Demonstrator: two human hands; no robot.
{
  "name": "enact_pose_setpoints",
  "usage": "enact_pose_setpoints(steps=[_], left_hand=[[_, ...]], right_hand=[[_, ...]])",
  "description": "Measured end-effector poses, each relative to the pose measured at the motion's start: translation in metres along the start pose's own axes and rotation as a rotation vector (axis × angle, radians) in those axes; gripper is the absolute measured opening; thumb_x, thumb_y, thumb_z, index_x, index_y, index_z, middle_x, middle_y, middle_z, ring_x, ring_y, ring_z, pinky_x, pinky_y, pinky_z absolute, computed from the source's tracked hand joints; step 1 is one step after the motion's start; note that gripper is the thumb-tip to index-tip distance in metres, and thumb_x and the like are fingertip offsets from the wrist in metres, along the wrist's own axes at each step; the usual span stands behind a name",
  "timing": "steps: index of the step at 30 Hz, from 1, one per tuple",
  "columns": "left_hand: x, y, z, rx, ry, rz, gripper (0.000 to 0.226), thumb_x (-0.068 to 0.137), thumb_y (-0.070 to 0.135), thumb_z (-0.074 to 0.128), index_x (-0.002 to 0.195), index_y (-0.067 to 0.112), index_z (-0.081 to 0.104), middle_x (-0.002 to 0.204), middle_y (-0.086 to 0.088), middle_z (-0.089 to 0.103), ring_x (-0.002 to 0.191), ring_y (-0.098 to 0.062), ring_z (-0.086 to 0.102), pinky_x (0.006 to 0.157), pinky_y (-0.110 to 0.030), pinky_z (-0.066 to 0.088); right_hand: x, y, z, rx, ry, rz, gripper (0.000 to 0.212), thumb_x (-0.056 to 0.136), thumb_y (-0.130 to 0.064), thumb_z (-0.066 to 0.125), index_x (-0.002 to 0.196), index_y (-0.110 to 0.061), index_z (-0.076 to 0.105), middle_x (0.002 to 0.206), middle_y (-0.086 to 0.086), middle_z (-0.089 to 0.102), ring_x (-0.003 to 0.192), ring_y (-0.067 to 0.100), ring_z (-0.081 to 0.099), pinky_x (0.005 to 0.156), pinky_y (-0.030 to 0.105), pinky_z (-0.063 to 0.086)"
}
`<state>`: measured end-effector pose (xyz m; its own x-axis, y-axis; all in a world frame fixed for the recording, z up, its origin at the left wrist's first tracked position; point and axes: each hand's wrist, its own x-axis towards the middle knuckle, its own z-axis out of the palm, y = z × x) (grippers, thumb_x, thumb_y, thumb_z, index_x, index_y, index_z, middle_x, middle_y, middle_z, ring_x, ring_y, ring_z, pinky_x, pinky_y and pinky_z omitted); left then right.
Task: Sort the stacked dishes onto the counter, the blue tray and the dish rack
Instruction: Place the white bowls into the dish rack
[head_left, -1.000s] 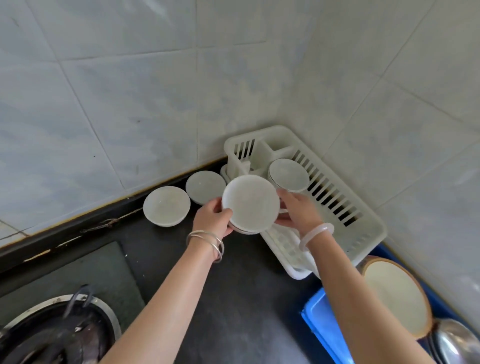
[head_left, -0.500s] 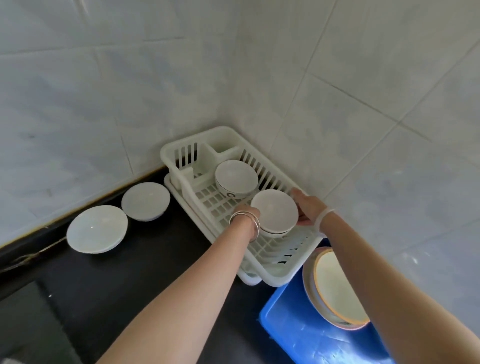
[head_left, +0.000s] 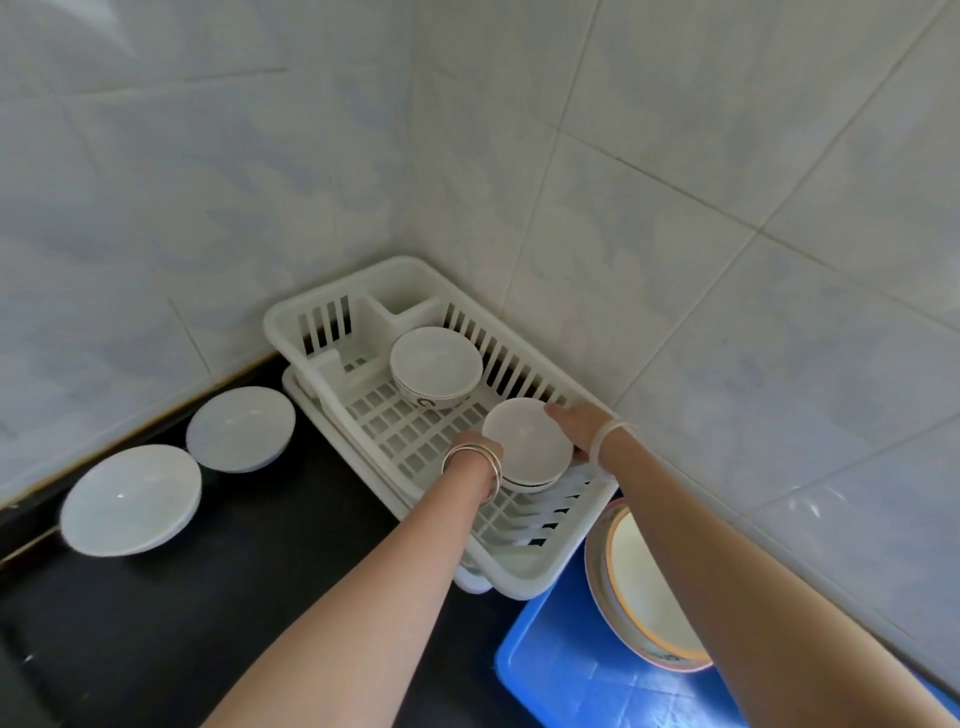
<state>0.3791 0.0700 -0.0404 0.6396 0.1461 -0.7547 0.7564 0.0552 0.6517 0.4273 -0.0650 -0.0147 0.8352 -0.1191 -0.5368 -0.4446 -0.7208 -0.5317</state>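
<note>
A white plastic dish rack (head_left: 332, 332) sits in the tiled corner. Inside it at the back is a white bowl (head_left: 435, 366). Nearer to me, a short stack of white bowls (head_left: 527, 447) is low in the rack, held from both sides. My left hand (head_left: 470, 441) grips its left rim, mostly hidden behind my bangled wrist. My right hand (head_left: 576, 423) grips its right rim. Two white plates (head_left: 240, 428) (head_left: 131, 499) lie on the black counter (head_left: 260, 545) left of the rack. The blue tray (head_left: 561, 670) at lower right holds orange-rimmed plates (head_left: 639, 587).
Tiled walls close in behind and to the right of the rack. The rack stands on a white drip tray (head_left: 296, 384). My right forearm crosses over the blue tray and its plates.
I have carried the stack of bowls from above the counter into the rack and lowered it toward the rack floor. The view has swung right, away from the stove.
</note>
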Motion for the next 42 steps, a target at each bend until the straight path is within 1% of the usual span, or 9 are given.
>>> enact_pose_setpoints(steps=[3, 8, 14, 19, 23, 25, 30, 34, 42], left_hand=[[0.005, -0.001, -0.002, 0.041, -0.036, 0.039, 0.042, 0.082, -0.005, 0.044, 0.124, -0.003, 0.051, 0.126, -0.026, 0.055, 0.115, -0.041, 0.055, 0.095, -0.048, 0.049], [-0.001, -0.001, -0.003, 0.068, -0.046, 0.076, 0.042, 0.081, -0.006, 0.045, 0.123, -0.003, 0.052, 0.126, -0.025, 0.055, 0.115, -0.04, 0.054, 0.095, -0.048, 0.049], [-0.013, 0.004, -0.011, 0.008, -0.132, 0.063, 0.044, 0.087, 0.002, 0.049, 0.131, -0.002, 0.044, 0.131, -0.024, 0.05, 0.107, -0.034, 0.056, 0.084, -0.047, 0.053], [-0.028, 0.007, -0.027, -0.113, -0.178, 0.078, 0.029, 0.089, 0.0, 0.046, 0.118, 0.001, 0.054, 0.084, -0.012, 0.053, 0.07, -0.02, 0.051, 0.055, -0.023, 0.048], [-0.048, 0.011, -0.058, -0.233, -0.196, 0.159, 0.026, 0.089, -0.005, 0.044, 0.071, 0.013, 0.048, 0.069, -0.003, 0.044, 0.064, -0.015, 0.044, 0.071, -0.025, 0.044], [-0.057, 0.006, -0.081, -0.271, -0.167, 0.24, 0.024, 0.089, -0.001, 0.048, 0.073, 0.017, 0.051, 0.07, -0.004, 0.047, 0.071, -0.02, 0.046, 0.085, -0.033, 0.044], [-0.082, -0.036, -0.157, -0.498, 0.062, 0.375, 0.029, 0.088, 0.007, 0.056, 0.118, 0.01, 0.059, 0.104, -0.006, 0.061, 0.099, -0.016, 0.058, 0.089, -0.027, 0.046], [-0.084, -0.082, -0.21, -0.491, 0.395, 0.395, 0.033, 0.088, 0.008, 0.056, 0.121, 0.008, 0.059, 0.119, -0.007, 0.06, 0.109, -0.018, 0.056, 0.095, -0.029, 0.044], [-0.051, -0.135, -0.275, -0.298, 0.911, 0.288, 0.058, 0.082, 0.008, 0.063, 0.136, 0.011, 0.043, 0.144, -0.014, 0.042, 0.133, -0.029, 0.04, 0.112, -0.043, 0.032]], right_hand=[[-0.007, -0.003, -0.007, -0.283, 0.031, -0.057, 0.037, 0.093, -0.042, 0.04, 0.097, -0.009, 0.057, 0.08, 0.006, 0.062, 0.068, 0.021, 0.056, 0.056, 0.028, 0.04], [-0.012, 0.004, -0.006, -0.424, 0.089, -0.122, 0.037, 0.095, -0.034, 0.039, 0.121, -0.012, 0.054, 0.115, 0.01, 0.061, 0.1, 0.028, 0.055, 0.077, 0.028, 0.036], [-0.024, 0.003, -0.005, -0.367, 0.107, -0.15, 0.037, 0.097, -0.033, 0.036, 0.118, -0.011, 0.057, 0.115, 0.013, 0.063, 0.101, 0.028, 0.056, 0.079, 0.029, 0.037], [-0.046, -0.002, -0.01, -0.303, 0.061, -0.196, 0.04, 0.099, -0.031, 0.033, 0.125, -0.011, 0.055, 0.127, 0.014, 0.058, 0.114, 0.03, 0.053, 0.091, 0.033, 0.038], [-0.078, -0.015, 0.004, -0.197, 0.114, -0.301, 0.041, 0.099, -0.034, 0.032, 0.13, -0.017, 0.052, 0.13, 0.01, 0.057, 0.115, 0.028, 0.052, 0.089, 0.031, 0.035], [-0.097, -0.03, 0.017, -0.115, 0.139, -0.364, 0.039, 0.098, -0.033, 0.033, 0.127, -0.017, 0.056, 0.127, 0.007, 0.059, 0.114, 0.028, 0.052, 0.091, 0.032, 0.036], [-0.143, -0.073, 0.082, 0.073, 0.031, -0.497, 0.026, 0.096, -0.037, 0.039, 0.1, -0.026, 0.062, 0.09, -0.005, 0.065, 0.079, 0.013, 0.061, 0.064, 0.019, 0.044], [-0.153, -0.101, 0.152, 0.02, -0.082, -0.561, 0.029, 0.096, -0.035, 0.038, 0.112, -0.024, 0.06, 0.099, -0.002, 0.066, 0.078, 0.011, 0.057, 0.06, 0.019, 0.04], [-0.11, -0.14, 0.233, -0.205, -0.231, -0.327, 0.055, 0.098, -0.039, 0.034, 0.146, -0.014, 0.027, 0.148, 0.01, 0.038, 0.13, 0.028, 0.043, 0.105, 0.036, 0.034]])
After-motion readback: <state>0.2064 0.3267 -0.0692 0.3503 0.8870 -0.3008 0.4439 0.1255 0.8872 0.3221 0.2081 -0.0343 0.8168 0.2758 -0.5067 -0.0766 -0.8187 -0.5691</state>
